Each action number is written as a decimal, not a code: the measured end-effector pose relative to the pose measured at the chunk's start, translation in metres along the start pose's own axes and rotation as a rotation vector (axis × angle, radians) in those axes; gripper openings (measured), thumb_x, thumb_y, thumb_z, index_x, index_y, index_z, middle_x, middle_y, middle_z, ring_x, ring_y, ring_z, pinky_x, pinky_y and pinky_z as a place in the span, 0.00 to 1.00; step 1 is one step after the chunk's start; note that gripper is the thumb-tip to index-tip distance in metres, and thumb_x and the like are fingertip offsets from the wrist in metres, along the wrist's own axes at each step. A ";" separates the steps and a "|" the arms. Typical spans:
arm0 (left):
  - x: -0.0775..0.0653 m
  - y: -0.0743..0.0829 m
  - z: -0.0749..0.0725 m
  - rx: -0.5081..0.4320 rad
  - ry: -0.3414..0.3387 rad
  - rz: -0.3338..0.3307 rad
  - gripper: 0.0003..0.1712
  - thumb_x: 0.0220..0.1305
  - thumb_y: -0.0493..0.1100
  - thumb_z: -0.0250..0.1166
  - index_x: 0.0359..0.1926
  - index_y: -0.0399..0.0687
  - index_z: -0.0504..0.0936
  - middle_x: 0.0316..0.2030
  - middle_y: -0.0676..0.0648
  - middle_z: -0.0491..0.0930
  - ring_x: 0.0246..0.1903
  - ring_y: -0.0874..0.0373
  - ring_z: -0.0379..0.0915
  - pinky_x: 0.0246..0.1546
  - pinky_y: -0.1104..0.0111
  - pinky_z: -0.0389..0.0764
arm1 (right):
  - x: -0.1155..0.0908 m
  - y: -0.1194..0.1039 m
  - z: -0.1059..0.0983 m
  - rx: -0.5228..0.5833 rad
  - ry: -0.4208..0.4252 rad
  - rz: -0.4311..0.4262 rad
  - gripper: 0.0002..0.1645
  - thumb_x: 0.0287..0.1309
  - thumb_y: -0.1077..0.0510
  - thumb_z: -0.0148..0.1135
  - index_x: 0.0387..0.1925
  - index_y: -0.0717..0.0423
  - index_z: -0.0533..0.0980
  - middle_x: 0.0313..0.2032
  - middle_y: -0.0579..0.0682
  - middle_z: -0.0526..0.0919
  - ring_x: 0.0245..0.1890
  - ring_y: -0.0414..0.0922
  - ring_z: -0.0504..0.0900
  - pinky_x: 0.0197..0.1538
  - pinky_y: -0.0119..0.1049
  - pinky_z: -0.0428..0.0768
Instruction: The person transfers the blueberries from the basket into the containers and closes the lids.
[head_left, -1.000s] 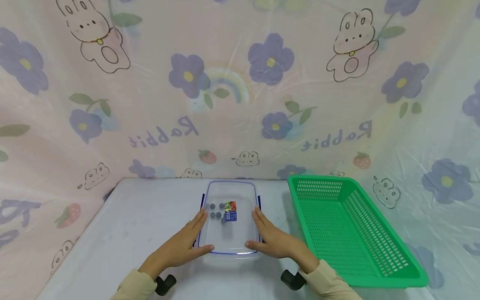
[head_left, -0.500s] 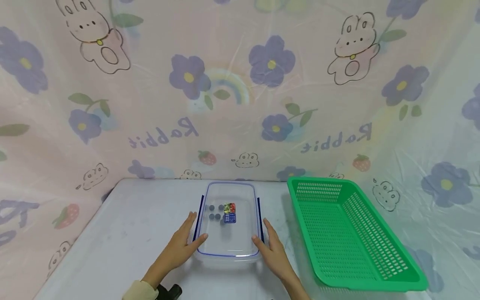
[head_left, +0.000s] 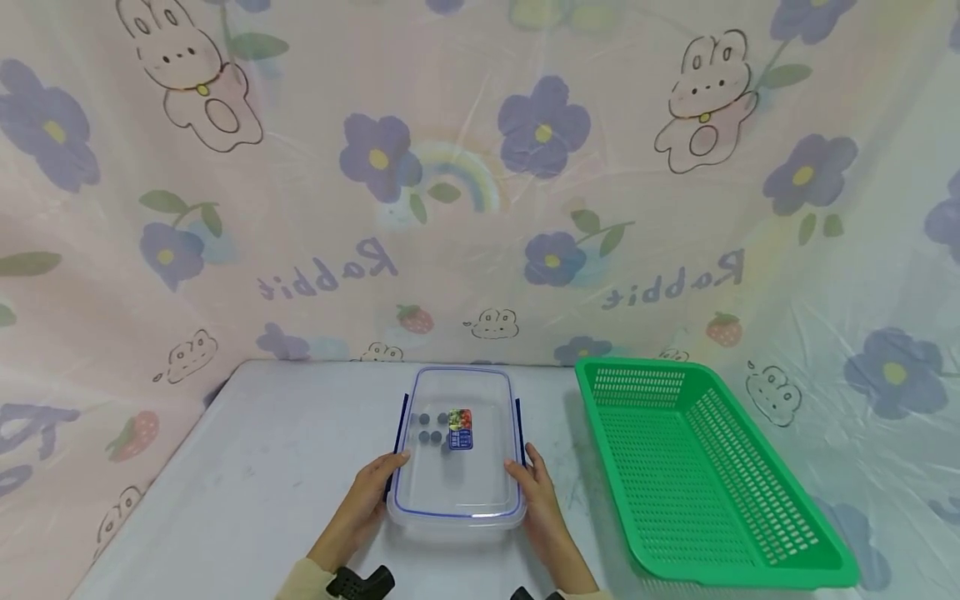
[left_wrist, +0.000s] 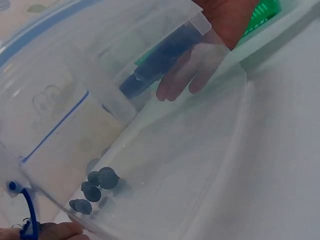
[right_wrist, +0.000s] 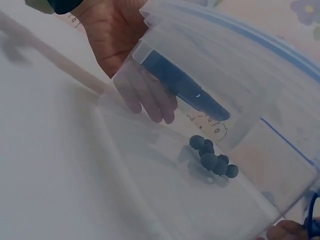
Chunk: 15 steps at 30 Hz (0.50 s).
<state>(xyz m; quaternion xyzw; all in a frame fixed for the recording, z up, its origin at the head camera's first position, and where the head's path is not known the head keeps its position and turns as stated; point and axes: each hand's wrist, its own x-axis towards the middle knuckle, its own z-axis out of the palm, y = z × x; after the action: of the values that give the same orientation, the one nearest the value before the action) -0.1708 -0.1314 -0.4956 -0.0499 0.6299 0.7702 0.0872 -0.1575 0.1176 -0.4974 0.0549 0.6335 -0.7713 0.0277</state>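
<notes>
A clear plastic food storage box (head_left: 487, 483), its lid edged with a blue seal, stands lengthwise in the middle of the table. My left hand (head_left: 366, 493) grips its left side, thumb on the lid's edge. On the opposite side my right hand (head_left: 546, 510) holds it the same way; its fingers show through the wall in the left wrist view. Several blueberries (right_wrist: 212, 159) lie on the box's floor. A colourful label (head_left: 461, 429) sits on the lid. Dark blue latch strips (head_left: 519, 429) run along both long sides. Whether the box touches the table cannot be told.
To the right stands a green plastic basket (head_left: 645, 533) with slotted walls, a short way from the right hand. A white table (head_left: 285, 467) bears everything. Behind it hangs a curtain (head_left: 450, 275) printed with rabbits and flowers.
Both hands have gone from lying flat along the lid's long edges to gripping the box's sides nearer me, thumbs on the lid. The box has barely shifted against the table.
</notes>
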 end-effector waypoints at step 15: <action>-0.004 0.003 0.010 0.029 0.199 0.149 0.35 0.63 0.41 0.68 0.67 0.33 0.66 0.56 0.33 0.75 0.47 0.58 0.77 0.43 0.73 0.78 | -0.001 -0.001 0.001 0.048 0.114 -0.118 0.50 0.61 0.59 0.65 0.74 0.63 0.46 0.70 0.64 0.57 0.69 0.57 0.59 0.66 0.46 0.62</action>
<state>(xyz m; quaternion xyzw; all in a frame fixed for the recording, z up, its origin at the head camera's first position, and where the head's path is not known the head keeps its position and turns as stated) -0.1669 -0.1222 -0.4899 -0.0782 0.6483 0.7567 -0.0324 -0.1566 0.1168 -0.4961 0.0617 0.6176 -0.7821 -0.0553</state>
